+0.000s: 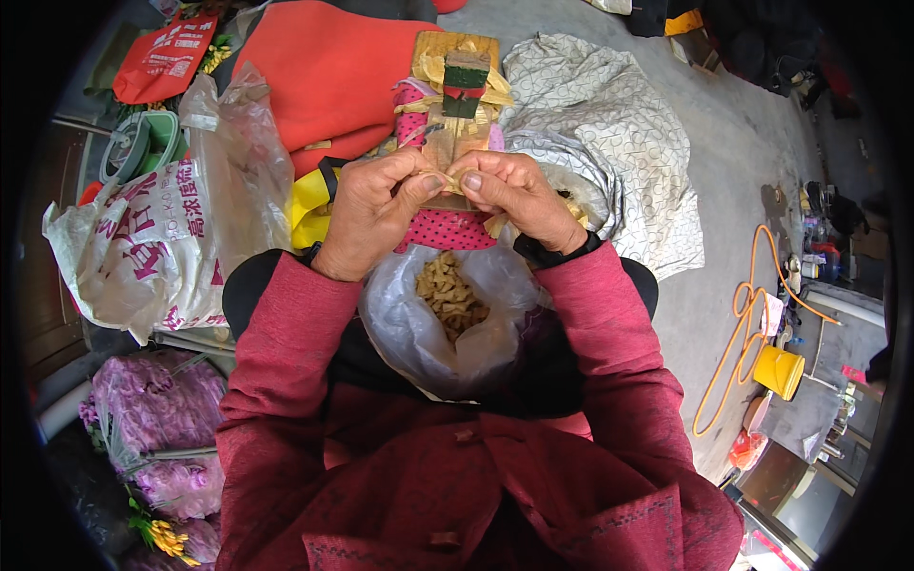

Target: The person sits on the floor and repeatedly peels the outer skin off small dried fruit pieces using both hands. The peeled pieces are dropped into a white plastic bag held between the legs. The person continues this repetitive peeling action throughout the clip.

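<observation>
Both hands meet in front of me over a wooden board. My left hand (375, 207) pinches one end of a small pale-yellow strip (452, 187) between thumb and fingers. The strip's other end is pinched in my right hand (518, 193). Just beyond them, a dark green block (465, 75) with a red band stands on the wooden board (451, 143). More pale strips (428, 68) lie around the block. Pink cloth with black dots (457, 228) shows below the board. Nearer to me, an open clear plastic bag (407, 328) holds many small folded tan pieces (450, 292).
Left are a white woven sack (143, 250) bearing writing, red fabric (328, 78), a green plastic container (161, 139) and bagged purple artificial flowers (153, 407). Right, a patterned grey cloth (607, 128) lies on the concrete floor near an orange hose (739, 307) and yellow bucket (778, 371).
</observation>
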{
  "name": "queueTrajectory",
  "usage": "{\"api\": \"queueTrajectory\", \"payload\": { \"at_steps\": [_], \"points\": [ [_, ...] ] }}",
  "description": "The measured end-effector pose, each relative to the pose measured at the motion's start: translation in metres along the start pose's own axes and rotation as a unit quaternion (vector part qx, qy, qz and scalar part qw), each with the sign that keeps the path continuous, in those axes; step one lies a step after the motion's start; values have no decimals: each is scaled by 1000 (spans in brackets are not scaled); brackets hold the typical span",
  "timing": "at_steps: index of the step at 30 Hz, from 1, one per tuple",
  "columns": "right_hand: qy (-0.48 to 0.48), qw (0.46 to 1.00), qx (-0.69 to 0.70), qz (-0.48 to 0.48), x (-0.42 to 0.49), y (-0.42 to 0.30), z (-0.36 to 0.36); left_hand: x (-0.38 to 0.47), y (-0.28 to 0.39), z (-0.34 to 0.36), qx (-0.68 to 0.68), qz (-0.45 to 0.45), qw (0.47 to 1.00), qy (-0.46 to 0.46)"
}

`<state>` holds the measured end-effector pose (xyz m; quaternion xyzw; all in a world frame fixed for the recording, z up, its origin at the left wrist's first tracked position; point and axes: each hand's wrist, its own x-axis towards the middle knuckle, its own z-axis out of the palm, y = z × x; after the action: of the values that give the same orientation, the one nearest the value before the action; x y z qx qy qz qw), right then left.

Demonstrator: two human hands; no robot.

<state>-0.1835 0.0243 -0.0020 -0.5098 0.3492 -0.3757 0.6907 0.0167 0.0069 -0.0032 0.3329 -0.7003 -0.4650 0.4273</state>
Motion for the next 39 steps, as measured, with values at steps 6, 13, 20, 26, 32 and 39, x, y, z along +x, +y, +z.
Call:
{"api": "queueTrajectory", "payload": {
  "at_steps": [6, 13, 20, 26, 32, 39],
  "points": [
    [82, 932, -345, -79, 8, 6, -6, -1, -8, -2, -34, -82, 996, -20],
    [93, 952, -288, -50, 14, 16, -22, 4, -26, -1, -20, -173, 984, 29],
    [68, 943, -324, -32, 16, 20, -33, 15, -37, 8, -63, -94, 993, 16],
    [169, 949, -266, -14, 19, 24, -36, 23, -55, 8, 0, -134, 990, 43],
    [235, 923, -299, -58, 28, 30, -35, 30, -62, 12, 86, -73, 988, 109],
    [241, 810, -533, 45, 28, 38, -32, 25, -53, 11, 346, -98, 932, 41]
  ]
}}
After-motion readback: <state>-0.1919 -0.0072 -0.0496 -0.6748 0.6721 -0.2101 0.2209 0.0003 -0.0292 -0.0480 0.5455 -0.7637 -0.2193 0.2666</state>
